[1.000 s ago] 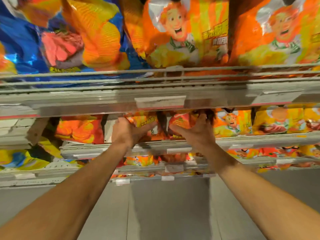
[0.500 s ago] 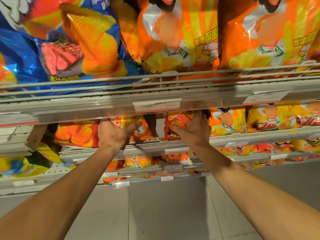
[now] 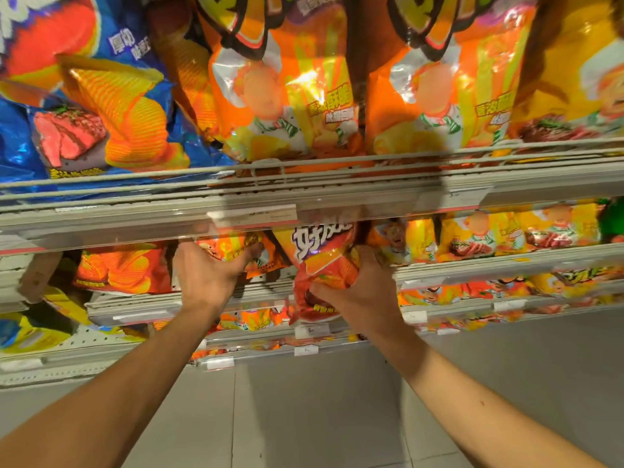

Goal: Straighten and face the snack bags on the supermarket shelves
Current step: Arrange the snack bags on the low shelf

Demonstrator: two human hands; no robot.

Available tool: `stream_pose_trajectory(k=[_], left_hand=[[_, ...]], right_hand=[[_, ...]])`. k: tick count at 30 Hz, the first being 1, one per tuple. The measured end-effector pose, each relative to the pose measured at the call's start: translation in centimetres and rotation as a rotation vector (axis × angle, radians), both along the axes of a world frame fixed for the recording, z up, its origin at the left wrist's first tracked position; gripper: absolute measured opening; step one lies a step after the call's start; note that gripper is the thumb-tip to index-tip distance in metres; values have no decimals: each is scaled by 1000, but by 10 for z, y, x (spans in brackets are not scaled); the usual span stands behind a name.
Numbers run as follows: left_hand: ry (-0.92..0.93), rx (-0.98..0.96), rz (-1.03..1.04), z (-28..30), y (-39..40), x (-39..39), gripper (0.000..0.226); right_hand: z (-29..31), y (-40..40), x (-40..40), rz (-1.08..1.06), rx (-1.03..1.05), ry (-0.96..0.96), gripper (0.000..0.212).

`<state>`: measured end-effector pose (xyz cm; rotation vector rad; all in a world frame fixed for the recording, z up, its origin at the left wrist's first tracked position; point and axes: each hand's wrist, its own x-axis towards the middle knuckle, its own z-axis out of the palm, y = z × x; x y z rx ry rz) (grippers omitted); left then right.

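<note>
Red-orange snack bag (image 3: 324,265) sits at the front edge of the second shelf (image 3: 506,261), tilted, gripped at its lower part by my right hand (image 3: 363,292). My left hand (image 3: 206,275) holds the neighbouring orange bag (image 3: 236,248), thumb curled round it.

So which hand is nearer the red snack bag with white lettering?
Right. The right hand grips the red snack bag; the left hand holds the orange bag beside it.

upper shelf edge (image 3: 304,201) overhanging, bags (image 3: 125,266) crowding beneath
</note>
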<state>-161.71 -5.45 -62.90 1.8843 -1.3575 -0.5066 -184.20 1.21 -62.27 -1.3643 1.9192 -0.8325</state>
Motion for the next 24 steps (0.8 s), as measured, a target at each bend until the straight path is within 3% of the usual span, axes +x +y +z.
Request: stream_pose_trajectory(k=[7,13,18,24], left_hand=[[120,-6,-84,-15,-3,-61,76],[99,-143,-230,-21,-2,-115,45],[98,-93,-177,-33,1,-134,67],[-27,176,-135,-34,0,-135,86]], right_hand=[[-13,45,-48,-119,-66,-74,76],[-11,60,-107,-320,-224,-131,63],[-15,66,-127,-354,-156,-95,65],[-19,65,-107,-336,-147,-115,69]])
